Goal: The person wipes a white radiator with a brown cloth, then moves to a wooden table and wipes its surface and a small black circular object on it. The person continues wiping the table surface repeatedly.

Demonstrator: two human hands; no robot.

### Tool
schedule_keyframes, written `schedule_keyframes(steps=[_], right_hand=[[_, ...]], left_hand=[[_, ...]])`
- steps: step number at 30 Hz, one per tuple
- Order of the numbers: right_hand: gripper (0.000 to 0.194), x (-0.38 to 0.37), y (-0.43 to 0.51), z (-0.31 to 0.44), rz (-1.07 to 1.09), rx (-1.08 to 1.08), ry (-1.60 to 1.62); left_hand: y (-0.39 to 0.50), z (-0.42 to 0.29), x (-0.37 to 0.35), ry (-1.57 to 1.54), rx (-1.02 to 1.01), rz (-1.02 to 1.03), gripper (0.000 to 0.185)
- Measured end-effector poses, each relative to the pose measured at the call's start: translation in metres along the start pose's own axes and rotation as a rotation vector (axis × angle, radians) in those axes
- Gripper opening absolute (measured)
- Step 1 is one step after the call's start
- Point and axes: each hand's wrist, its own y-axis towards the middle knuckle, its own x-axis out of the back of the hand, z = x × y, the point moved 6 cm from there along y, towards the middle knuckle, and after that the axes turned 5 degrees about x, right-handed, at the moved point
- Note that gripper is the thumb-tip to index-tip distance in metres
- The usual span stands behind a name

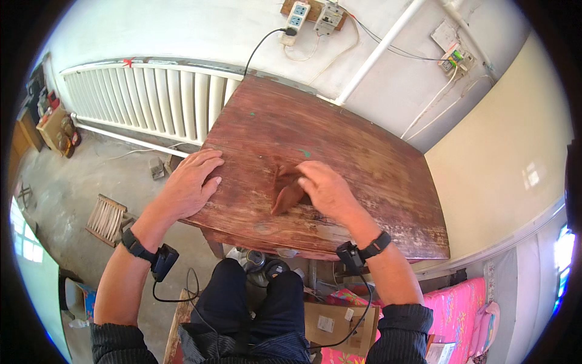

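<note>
A reddish-brown cloth (pixel 288 195) is bunched on the worn wooden table (pixel 291 118), a little right of my left hand. My right hand (pixel 325 184) grips its upper right side between thumb and fingers; part of the cloth is hidden under that hand. My left hand (pixel 193 182) rests flat at the table's left edge, holding nothing, with the thumb apart from the fingers. The tabletop's paint is scuffed, most of all along the front, and it carries small green specks. Each wrist wears a black strap with a cabled device.
A white radiator (pixel 150 100) runs along the wall at left. Above the table hangs a power strip (pixel 295 22) with a black cord plugged in. A cream panel (pixel 500 150) borders the right side. On the floor stand a small wooden stool (pixel 107 218) and a cardboard box (pixel 336 325).
</note>
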Motion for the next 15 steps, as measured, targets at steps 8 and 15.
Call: schedule_keyframes(steps=[8,15], right_hand=[[0.039,0.037,-0.032,-0.047,-0.355,-0.581,1.411],[0.05,0.045,-0.045,-0.063,-0.307,-0.598,1.065]], left_hand=[[0.001,0.001,-0.001,0.028,-0.019,-0.041,0.039],[0.0,0.0,0.0,0.009,0.002,-0.023,0.04]])
